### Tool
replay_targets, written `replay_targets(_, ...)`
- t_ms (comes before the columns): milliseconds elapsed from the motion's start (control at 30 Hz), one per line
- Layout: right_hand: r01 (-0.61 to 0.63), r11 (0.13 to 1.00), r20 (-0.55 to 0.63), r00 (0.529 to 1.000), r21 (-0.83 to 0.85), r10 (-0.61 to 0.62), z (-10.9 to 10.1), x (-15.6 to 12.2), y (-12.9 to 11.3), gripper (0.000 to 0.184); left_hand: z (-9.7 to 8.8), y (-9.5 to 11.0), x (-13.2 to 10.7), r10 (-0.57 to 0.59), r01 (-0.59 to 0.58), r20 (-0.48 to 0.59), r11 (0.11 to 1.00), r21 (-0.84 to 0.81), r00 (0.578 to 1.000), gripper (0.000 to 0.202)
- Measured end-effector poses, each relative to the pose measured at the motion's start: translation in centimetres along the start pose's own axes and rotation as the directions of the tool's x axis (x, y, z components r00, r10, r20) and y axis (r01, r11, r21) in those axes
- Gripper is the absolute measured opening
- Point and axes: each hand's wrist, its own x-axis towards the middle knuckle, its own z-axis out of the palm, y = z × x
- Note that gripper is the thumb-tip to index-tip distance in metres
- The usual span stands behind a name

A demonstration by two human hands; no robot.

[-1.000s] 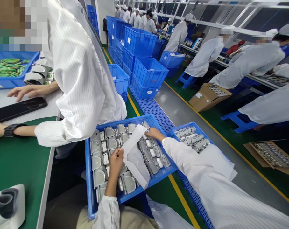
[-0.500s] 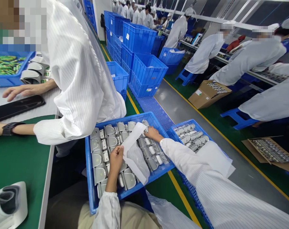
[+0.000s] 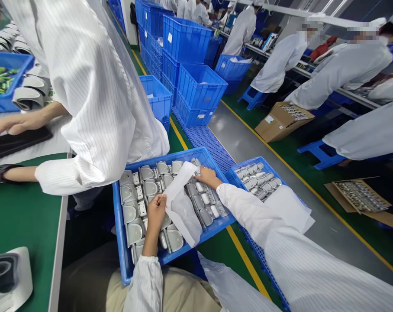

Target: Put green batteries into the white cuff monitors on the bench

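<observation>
My left hand (image 3: 156, 211) pinches the edge of a thin white sheet (image 3: 185, 212) at its left corner. The sheet hangs folded over the middle of a blue crate (image 3: 117, 229). Rows of grey, rounded plastic housings (image 3: 136, 232) and small white pieces lie in this crate. My right hand (image 3: 208, 177) is at the crate's far right side, by the sheet's upper end and a grey part. Its fingers are curled together, and what lies between them is hidden.
A second blue crate (image 3: 264, 161) of similar parts stands to the right, with a white sheet (image 3: 290, 208) draped over its near end. At left, a co-worker's sleeve (image 3: 86, 104) reaches over a green table (image 3: 17, 216). Stacked blue crates (image 3: 186, 39) stand farther back.
Both hands stay almost in place at the crate and sheet. The whole view has shifted slightly. The co-worker's hand at left has shifted a little over the dark phone.
</observation>
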Motion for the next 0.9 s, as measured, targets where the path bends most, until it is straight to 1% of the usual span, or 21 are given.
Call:
replay_targets(133,-0.006,1.0,0.007,1.0,0.008,0.006,0.0,-0.2,0.1,0.07,0.0,0.0,0.0,0.004,-0.004,-0.001,1.0,0.004,1.0,0.066)
replay_targets(200,-0.018,1.0,0.007,1.0,0.013,0.018,-0.1,-0.3,0.0,0.069,0.1,-0.1,-0.1,0.008,-0.008,0.002,1.0,0.003,1.0,0.064)
replay_targets(333,-0.04,0.999,0.015,0.999,0.019,0.04,-0.5,-0.4,-0.3,0.075,0.1,-0.1,-0.2,0.015,-0.015,0.002,1.0,0.001,1.0,0.06)
replay_targets(400,-0.053,0.998,0.003,0.999,0.02,0.052,-0.8,-1.0,-0.4,0.08,0.1,-0.1,-0.2,0.018,-0.018,0.001,1.0,0.0,1.0,0.059)
replay_targets(467,-0.071,0.997,-0.017,0.997,0.015,0.071,-0.8,-2.3,-0.3,0.08,0.1,-0.1,-0.2,0.021,-0.021,0.002,1.0,-0.002,1.0,0.058)
replay_targets(533,-0.088,0.996,-0.002,0.996,0.009,0.088,-0.2,-3.8,0.1,0.072,0.2,-0.1,-0.3,0.022,-0.022,0.004,1.0,-0.005,1.0,0.056)
replay_targets(633,-0.108,0.994,0.085,0.991,0.017,0.106,1.2,-5.6,1.1,0.062,0.2,-0.2,-0.3,0.024,-0.024,0.007,1.0,-0.008,1.0,0.054)
replay_targets(700,-0.132,0.991,0.115,0.985,0.037,0.127,2.0,-6.1,1.7,0.063,0.2,-0.2,-0.3,0.027,-0.027,0.008,1.0,-0.007,1.0,0.053)
replay_targets(767,-0.159,0.986,0.117,0.982,0.06,0.151,2.6,-6.2,2.1,0.068,0.1,-0.2,-0.4,0.029,-0.029,0.013,1.0,-0.001,0.999,0.053)
replay_targets(900,-0.171,0.981,0.117,0.98,0.096,0.159,2.5,-6.1,2.4,0.069,0.1,0.0,-0.4,0.036,-0.036,0.019,0.999,0.007,0.999,0.053)
